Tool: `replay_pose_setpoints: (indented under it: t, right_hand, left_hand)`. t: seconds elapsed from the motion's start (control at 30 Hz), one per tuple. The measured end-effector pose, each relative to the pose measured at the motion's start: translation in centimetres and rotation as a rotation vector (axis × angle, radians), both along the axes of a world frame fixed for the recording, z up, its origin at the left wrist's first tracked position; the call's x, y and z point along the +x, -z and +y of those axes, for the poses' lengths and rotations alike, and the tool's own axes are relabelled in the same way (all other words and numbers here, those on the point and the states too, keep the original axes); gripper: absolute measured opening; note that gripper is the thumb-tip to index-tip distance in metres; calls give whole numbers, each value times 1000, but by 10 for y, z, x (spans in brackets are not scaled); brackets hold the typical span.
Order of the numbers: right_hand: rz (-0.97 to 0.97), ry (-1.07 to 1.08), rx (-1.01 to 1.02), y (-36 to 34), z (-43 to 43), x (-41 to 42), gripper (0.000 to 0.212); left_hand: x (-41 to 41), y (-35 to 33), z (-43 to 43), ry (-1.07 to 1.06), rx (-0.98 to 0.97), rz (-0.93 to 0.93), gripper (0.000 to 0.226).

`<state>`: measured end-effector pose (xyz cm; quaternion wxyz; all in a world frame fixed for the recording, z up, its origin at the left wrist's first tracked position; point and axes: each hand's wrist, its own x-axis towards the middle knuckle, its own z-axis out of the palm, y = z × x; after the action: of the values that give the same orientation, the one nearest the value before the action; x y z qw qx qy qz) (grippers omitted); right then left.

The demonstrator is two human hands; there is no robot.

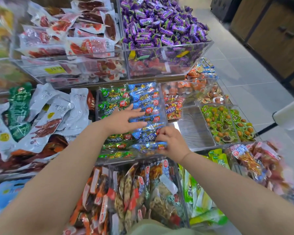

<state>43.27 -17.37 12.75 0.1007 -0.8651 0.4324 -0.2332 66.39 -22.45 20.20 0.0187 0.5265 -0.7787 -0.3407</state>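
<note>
1. Seemingly tidying a shop shelf: lining up blue packets [145, 100] inside a clear bin [126, 160].
2. Pressing down on the middle of the blue row with the left hand [126, 120], fingers straight and flat, not curled round anything. Probably done to keep the packets from tipping or sliding.
3. Pinching one blue packet [148, 147] with the right hand [172, 141], fingers and thumb curled round its right end. Held by the end, most likely, to slip it neatly into place.
4. Where to find that packet: at the near end of the blue row, lying crosswise, touching the packets behind it, just behind the front wall of the bin.
5. Stacked one behind the other, with the red round labels showing. Likely set this way for easy looking and easy picking.
6. Just to the left, green packets [111, 97] in a row of their own, touching the blue ones. Sorted by colour, probably to keep the kinds apart.
7. To the right, past a clear wall, red packets [173, 107] in another part of the shelf.
8. Higher up and farther back, a heap of purple sweets [159, 22] in a different bin. Not part of this job.
9. Best guess for the next move: pushing the pinched packet down snug against the row, then lifting the flat hand off slowly to keep everything in line.
</note>
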Motion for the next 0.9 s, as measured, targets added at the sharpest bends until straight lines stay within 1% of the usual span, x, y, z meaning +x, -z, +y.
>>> replay_pose_setpoints:
  t: [0.07, 0.1, 0.17, 0.23, 0.27, 0.37, 0.47, 0.57, 0.6, 0.63, 0.7, 0.77, 0.83, 0.9]
  right_hand:
    - [-47, 1, 105, 2, 8, -5, 48]
    - [-101, 24, 200, 1, 12, -8, 56]
    - [-234, 157, 393, -1, 23, -13, 73]
    - [-355, 285, 434, -2, 31, -18, 81]
    - [-354, 289, 425, -5, 32, -19, 81]
    - [-207, 195, 437, -14, 27, -16, 83]
    - [-155, 171, 462, -16, 18, -16, 86]
    - [-123, 111, 520, -14, 15, -16, 106]
    - [-72, 96, 503, -16, 13, -15, 112]
    - [23, 86, 439, -17, 9, -13, 116]
    - [269, 82, 258, -22, -3, -5, 122]
    - [470, 76, 180, -26, -18, 3, 129]
    - [565, 67, 194, -27, -28, 8, 130]
    - [600, 57, 210, -26, -32, 10, 129]
  left_hand:
    - [-10, 3, 12, 85, -82, -193, 127]
    - [-15, 5, 17, 121, -117, -291, 135]
    - [-27, 11, 23, 159, -156, -402, 138]
    - [-37, 14, 23, 195, -206, -425, 132]
    - [-42, 14, 23, 213, -239, -429, 127]
    - [-52, 17, 24, 231, -291, -500, 122]
    - [-62, 17, 24, 215, -335, -639, 134]
    - [-67, 21, 25, 209, -410, -683, 136]
    - [-67, 23, 25, 212, -412, -669, 134]
    - [-66, 24, 26, 215, -407, -650, 133]
    - [-63, 26, 26, 221, -403, -609, 130]
    - [-60, 26, 24, 232, -389, -585, 129]
    - [-56, 26, 19, 244, -356, -611, 135]
    - [-53, 29, 13, 225, -325, -673, 141]
